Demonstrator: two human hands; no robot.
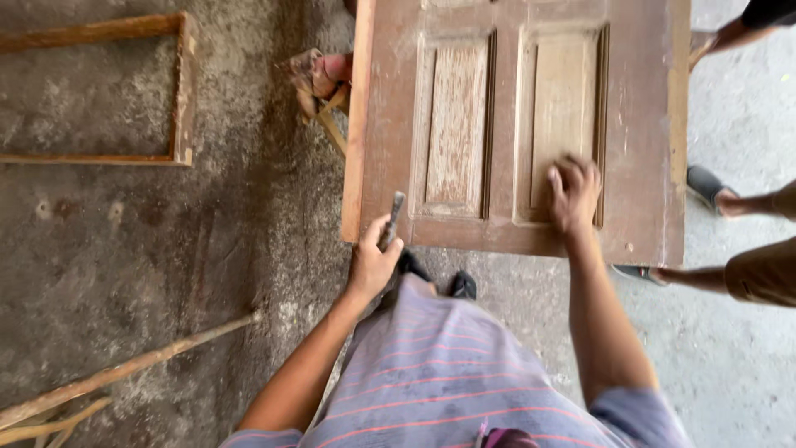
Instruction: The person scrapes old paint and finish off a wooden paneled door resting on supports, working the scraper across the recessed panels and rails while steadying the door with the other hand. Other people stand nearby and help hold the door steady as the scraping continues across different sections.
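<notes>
Concrete floor (pixel 124 249), grey and stained, fills most of what I see. On it, raised on a worn wooden trestle (pixel 319 83), lies one large brown panelled wooden door (pixel 647 124), flat, with two recessed panels side by side that are scraped pale. I count one door and two panels.

Next in size, one open rectangular wooden frame (pixel 178 91) lies on the floor at upper left, well apart from the door. Two long bare sticks (pixel 124 369) lie at lower left.

My striped grey shirt takes up the bottom of the view, and two dark shoe tips (pixel 463 284) show just beneath the door's near edge.

My right hand (pixel 572 192) rests palm down on the right panel, fingers bent and pressing the wood, closed round nothing. My left hand (pixel 371 261) sits at the door's near left corner, wrapped tight around one short grey metal chisel (pixel 392 218), whose blade points up over the door's face.

At the right edge, another person's legs and one sandalled foot (pixel 705 182) stand beside the door, and an arm (pixel 721 37) reaches its far corner.
</notes>
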